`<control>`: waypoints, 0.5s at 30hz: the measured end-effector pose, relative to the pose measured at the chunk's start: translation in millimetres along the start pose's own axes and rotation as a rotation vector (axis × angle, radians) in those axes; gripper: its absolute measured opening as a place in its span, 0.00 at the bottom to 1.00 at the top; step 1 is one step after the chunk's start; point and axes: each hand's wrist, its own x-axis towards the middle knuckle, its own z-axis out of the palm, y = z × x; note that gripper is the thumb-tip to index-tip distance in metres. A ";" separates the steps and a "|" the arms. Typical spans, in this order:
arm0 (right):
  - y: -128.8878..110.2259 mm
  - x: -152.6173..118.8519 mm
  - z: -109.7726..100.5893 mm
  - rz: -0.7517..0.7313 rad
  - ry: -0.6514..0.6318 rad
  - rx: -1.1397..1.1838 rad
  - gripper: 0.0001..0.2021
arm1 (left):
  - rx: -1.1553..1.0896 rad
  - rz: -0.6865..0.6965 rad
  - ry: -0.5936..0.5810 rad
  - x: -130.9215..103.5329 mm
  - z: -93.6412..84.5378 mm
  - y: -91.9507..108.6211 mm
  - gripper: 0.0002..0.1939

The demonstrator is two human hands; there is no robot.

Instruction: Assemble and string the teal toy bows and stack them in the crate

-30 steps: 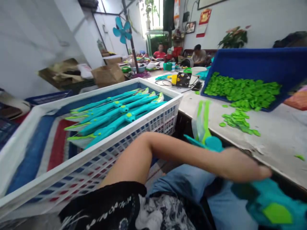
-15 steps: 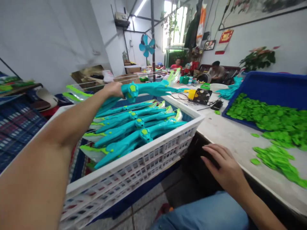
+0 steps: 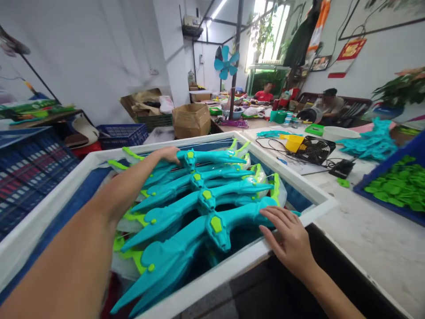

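Teal toy bows (image 3: 186,204) in a white crate (image 3: 239,261)
Left hand (image 3: 170,155) clamped on the farthest bow (image 3: 214,157); right hand (image 3: 288,239) fingers apart, maybe touching the nearest bow (image 3: 189,235).

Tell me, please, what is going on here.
A person's left hand holds the far teal piece, in a row with others in a white crate. Their right hand, fingers spread, is at one end of the near piece; whether it touches is unclear. Green parts lie in a blue bin on the right.
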 end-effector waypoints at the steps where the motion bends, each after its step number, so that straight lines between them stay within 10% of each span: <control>1: 0.1 -0.5 -0.2 -0.001 0.002 0.003 0.15 | 0.011 0.006 -0.038 3.4 0.7 -1.5 0.27; 15: -0.2 -0.2 -0.4 -0.011 -0.007 0.040 0.16 | -0.187 -0.039 -0.195 11.7 -3.5 -22.1 0.30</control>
